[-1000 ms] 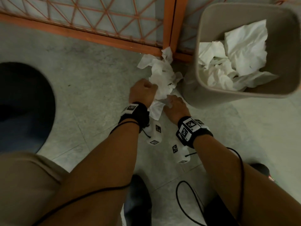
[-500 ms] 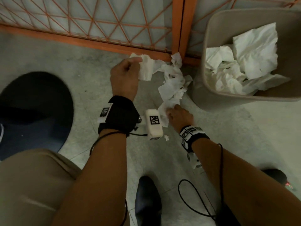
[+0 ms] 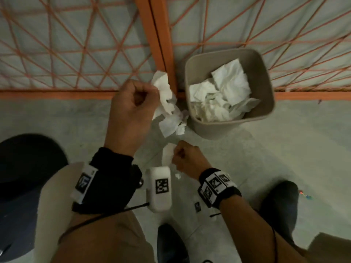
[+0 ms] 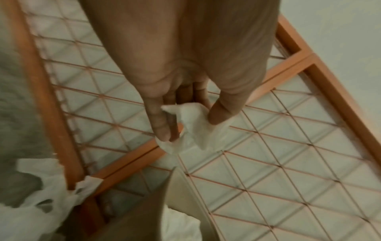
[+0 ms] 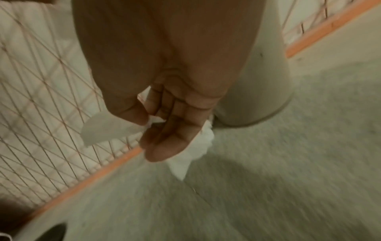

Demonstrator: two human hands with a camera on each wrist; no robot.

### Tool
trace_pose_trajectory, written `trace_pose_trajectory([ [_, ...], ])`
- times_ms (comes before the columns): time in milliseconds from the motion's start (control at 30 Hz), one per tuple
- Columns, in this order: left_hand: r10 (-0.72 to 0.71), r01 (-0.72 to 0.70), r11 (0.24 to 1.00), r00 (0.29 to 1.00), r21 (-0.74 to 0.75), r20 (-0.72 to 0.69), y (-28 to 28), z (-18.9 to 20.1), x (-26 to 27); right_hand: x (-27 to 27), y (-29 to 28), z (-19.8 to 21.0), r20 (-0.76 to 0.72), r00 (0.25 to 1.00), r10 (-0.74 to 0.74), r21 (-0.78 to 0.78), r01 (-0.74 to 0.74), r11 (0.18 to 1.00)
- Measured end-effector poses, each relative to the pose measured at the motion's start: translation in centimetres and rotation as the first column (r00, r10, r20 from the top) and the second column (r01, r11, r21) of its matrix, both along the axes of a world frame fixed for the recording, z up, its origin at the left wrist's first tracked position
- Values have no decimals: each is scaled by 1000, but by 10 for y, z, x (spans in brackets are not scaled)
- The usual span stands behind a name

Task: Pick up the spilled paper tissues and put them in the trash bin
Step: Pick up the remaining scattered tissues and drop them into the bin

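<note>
My left hand is raised in front of the orange screen, just left of the beige trash bin, and grips a crumpled white tissue. The left wrist view shows that tissue pinched between thumb and fingers. Lower down, my right hand pinches a small tissue piece above the floor; it also shows in the right wrist view as a white tissue piece. More loose tissues lie on the floor against the bin's left side. The bin holds a heap of white tissues.
An orange lattice screen stands right behind the bin, with its post beside it. A tiny tissue scrap lies near my right wrist. Black shoes and a dark round object sit on the grey floor.
My left hand has lifted its tissue off the floor and carried it up towards the bin. My right hand has picked up a small piece. The head view has risen.
</note>
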State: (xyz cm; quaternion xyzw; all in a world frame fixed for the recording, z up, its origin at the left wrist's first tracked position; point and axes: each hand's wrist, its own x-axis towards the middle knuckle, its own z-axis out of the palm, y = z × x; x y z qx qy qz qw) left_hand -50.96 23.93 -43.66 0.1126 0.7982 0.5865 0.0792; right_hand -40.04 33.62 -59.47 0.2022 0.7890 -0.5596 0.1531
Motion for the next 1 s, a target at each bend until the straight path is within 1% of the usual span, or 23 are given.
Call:
trace_pose_trajectory([
  [67, -60, 61, 998, 998, 17, -36, 17, 14, -6, -3, 6, 30, -45, 999, -7, -63, 5, 998],
  [133, -150, 151, 988, 988, 28, -42, 34, 25, -11, -6, 15, 62, -82, 996, -17, -111, 8, 994],
  [233, -294, 292, 956, 951, -31, -93, 62, 38, -13, -3, 42, 107, -84, 996, 2, -15, -3, 1000],
  [267, -326, 322, 945, 940, -47, -104, 70, 41, -15, 1, 54, 122, -80, 997, -19, 21, 20, 1000],
  [333, -370, 367, 929, 925, -45, -86, 83, 45, -17, 11, 81, 146, -95, 988, -119, 74, 126, 989],
  [367, -379, 377, 925, 923, -36, -63, 88, 46, -19, 15, 95, 156, -122, 974, -192, 98, 204, 974],
  [433, -394, 394, 919, 919, -9, 4, 99, 43, -20, 21, 120, 171, -210, 914, -346, 166, 382, 909],
  [500, -413, 414, 910, 910, -20, 42, 108, 32, -20, 16, 141, 176, -291, 855, -430, 232, 499, 835],
  [533, -429, 431, 900, 902, -68, 41, 112, 24, -20, 13, 149, 176, -304, 848, -435, 283, 516, 808],
  [600, -472, 470, 861, 881, -193, 37, 119, 4, -19, 3, 158, 171, -279, 868, -412, 391, 494, 777],
  [633, -502, 498, 827, 863, -260, 57, 122, -6, -18, -3, 160, 169, -260, 883, -391, 442, 468, 765],
  [667, -539, 537, 775, 837, -332, 94, 123, -15, -17, -8, 160, 166, -223, 907, -358, 499, 422, 757],
  [700, -587, 588, 696, 796, -412, 146, 123, -23, -16, -12, 160, 164, -161, 935, -315, 548, 350, 760],
  [767, -689, 668, 468, 686, -579, 234, 120, -31, -16, -16, 159, 159, 15, 975, -221, 573, 173, 801],
  [800, -720, 675, 409, 652, -614, 238, 117, -31, -16, -16, 159, 158, 84, 980, -179, 553, 104, 827],
  [833, -732, 668, 421, 649, -614, 204, 113, -28, -17, -14, 159, 157, 112, 982, -152, 543, 68, 837],
  [867, -726, 652, 492, 673, -577, 141, 107, -24, -19, -12, 158, 157, 104, 984, -147, 555, 65, 829],
  [900, -685, 617, 607, 726, -502, 65, 100, -17, -21, -10, 156, 158, 61, 984, -165, 578, 100, 810],
  [933, -609, 552, 728, 793, -406, -15, 92, -12, -25, -8, 152, 159, -9, 981, -195, 600, 161, 784],
  [967, -513, 466, 826, 854, -317, -82, 84, -8, -31, -8, 147, 162, -91, 971, -223, 604, 231, 763],
  [1000, -410, 367, 893, 902, -259, -137, 75, -7, -37, -10, 140, 165, -171, 955, -242, 587, 296, 754],
])
